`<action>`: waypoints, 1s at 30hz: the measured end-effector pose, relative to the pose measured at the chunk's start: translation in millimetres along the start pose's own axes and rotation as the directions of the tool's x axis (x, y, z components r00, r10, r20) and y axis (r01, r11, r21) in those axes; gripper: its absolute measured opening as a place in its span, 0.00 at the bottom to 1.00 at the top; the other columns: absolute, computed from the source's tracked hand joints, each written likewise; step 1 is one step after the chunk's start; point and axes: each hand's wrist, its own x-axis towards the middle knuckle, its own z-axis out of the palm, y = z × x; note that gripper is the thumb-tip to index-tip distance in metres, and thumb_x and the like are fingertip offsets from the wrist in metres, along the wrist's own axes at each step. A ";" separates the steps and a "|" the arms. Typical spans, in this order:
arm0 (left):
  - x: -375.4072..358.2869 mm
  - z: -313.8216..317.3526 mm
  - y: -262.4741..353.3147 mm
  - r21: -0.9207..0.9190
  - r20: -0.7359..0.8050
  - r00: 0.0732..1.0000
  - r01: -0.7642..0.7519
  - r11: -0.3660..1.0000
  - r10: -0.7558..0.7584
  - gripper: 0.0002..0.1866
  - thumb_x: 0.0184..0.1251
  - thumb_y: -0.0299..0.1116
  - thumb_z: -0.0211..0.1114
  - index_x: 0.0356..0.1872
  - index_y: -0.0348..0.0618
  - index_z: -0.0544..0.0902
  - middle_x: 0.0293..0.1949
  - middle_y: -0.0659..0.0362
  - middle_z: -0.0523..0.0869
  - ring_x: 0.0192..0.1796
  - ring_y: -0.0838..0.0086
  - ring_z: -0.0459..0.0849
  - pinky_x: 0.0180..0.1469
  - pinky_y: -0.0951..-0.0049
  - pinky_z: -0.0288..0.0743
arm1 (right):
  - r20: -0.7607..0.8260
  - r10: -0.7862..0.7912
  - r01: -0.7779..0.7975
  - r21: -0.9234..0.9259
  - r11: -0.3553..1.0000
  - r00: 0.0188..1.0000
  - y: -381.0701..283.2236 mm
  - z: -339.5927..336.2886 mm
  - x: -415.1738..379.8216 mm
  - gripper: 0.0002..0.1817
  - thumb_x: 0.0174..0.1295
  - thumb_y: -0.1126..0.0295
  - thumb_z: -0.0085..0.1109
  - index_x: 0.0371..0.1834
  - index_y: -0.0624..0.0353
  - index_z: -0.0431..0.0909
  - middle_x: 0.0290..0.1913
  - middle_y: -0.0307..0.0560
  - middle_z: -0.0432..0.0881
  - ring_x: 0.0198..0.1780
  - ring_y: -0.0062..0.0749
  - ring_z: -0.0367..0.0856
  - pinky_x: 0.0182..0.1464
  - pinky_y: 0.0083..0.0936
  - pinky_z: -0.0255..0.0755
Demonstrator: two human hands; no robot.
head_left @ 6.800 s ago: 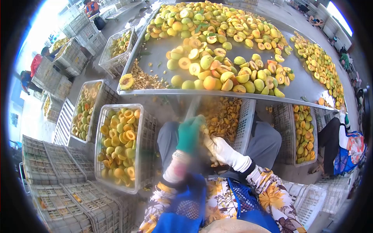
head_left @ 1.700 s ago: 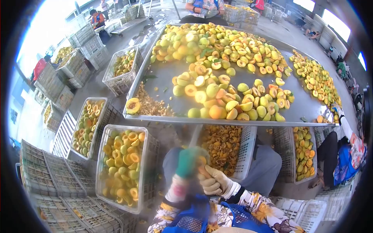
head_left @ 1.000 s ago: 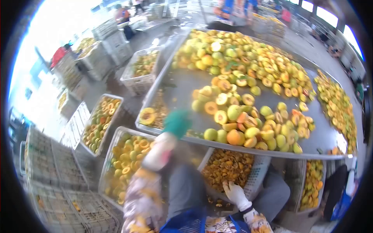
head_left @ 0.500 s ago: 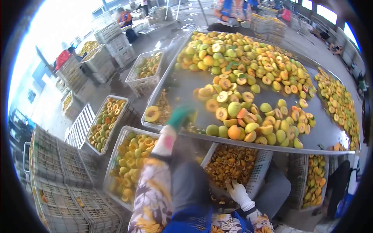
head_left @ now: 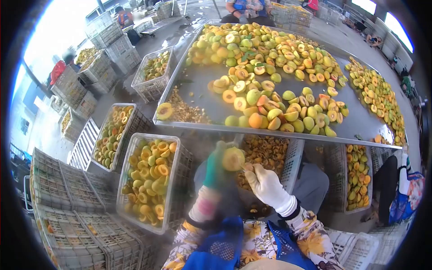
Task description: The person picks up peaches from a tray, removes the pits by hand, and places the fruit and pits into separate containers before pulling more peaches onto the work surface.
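Observation:
My left hand (head_left: 215,167), in a green glove, holds a yellow-green fruit half (head_left: 233,159) with its cut face showing. Close on its right is my right hand (head_left: 266,183) in a white glove, thumb and fingers pinched at the fruit's edge; any small tool there is too small to make out. Both are above my lap, in front of a crate of brown-orange scraps (head_left: 265,155). Beyond lies a metal table (head_left: 189,92) with many whole and halved fruits (head_left: 274,56). A pile of small pits (head_left: 189,112) lies at its near left corner.
A crate of fruit halves (head_left: 150,180) stands at the left, with another fruit crate (head_left: 114,135) behind it. Stacked crates (head_left: 72,198) rise at the far left. A fruit crate (head_left: 358,177) stands at the right. A co-worker (head_left: 250,11) sits beyond the table; another person (head_left: 407,186) is at the right edge.
My left hand has come back from the table edge, now with a fruit half. My right hand has risen from the scrap crate to meet it. The view has shifted.

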 end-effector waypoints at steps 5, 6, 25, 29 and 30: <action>-6.1 2.5 -14.0 0.128 0.111 0.982 -0.167 0.977 0.154 0.22 0.74 0.49 0.52 0.48 0.39 0.77 0.36 0.58 0.81 0.38 0.74 0.81 0.41 0.77 0.77 | 0.068 0.027 -0.016 -0.158 0.987 0.997 6.8 10.0 0.4 0.18 0.70 0.60 0.50 0.28 0.63 0.70 0.16 0.61 0.74 0.20 0.57 0.77 0.20 0.46 0.67; -6.4 2.9 -15.6 0.071 0.108 0.984 -0.152 0.986 0.144 0.20 0.74 0.48 0.53 0.48 0.38 0.77 0.36 0.59 0.81 0.38 0.75 0.80 0.41 0.78 0.76 | 0.072 0.035 -0.024 -0.144 0.989 0.997 5.3 10.2 -0.4 0.17 0.70 0.62 0.50 0.28 0.64 0.69 0.16 0.62 0.73 0.21 0.58 0.77 0.21 0.45 0.66; 15.6 -14.1 -38.9 0.363 0.041 0.954 -0.292 0.885 0.298 0.18 0.73 0.42 0.54 0.51 0.38 0.79 0.38 0.62 0.82 0.36 0.81 0.78 0.37 0.80 0.72 | 0.633 0.512 -0.814 0.441 0.378 0.580 5.2 6.7 8.1 0.30 0.67 0.35 0.39 0.35 0.54 0.68 0.21 0.32 0.67 0.16 0.14 0.63 0.14 0.15 0.58; 16.2 -11.7 -50.5 0.434 -0.091 0.942 -0.254 0.864 0.322 0.18 0.72 0.41 0.55 0.53 0.39 0.78 0.37 0.63 0.81 0.34 0.80 0.76 0.37 0.78 0.72 | 0.634 0.510 -0.806 0.364 0.466 0.581 8.7 6.1 12.8 0.31 0.66 0.34 0.39 0.34 0.54 0.68 0.20 0.31 0.66 0.16 0.14 0.62 0.15 0.16 0.57; 17.6 -10.9 -51.5 0.503 -0.139 0.933 -0.223 0.835 0.333 0.17 0.72 0.42 0.55 0.51 0.39 0.79 0.35 0.63 0.82 0.32 0.81 0.76 0.36 0.79 0.71 | 0.649 0.500 -0.811 0.362 0.460 0.573 9.7 5.7 15.5 0.30 0.66 0.34 0.40 0.34 0.54 0.68 0.20 0.31 0.65 0.16 0.14 0.61 0.15 0.16 0.56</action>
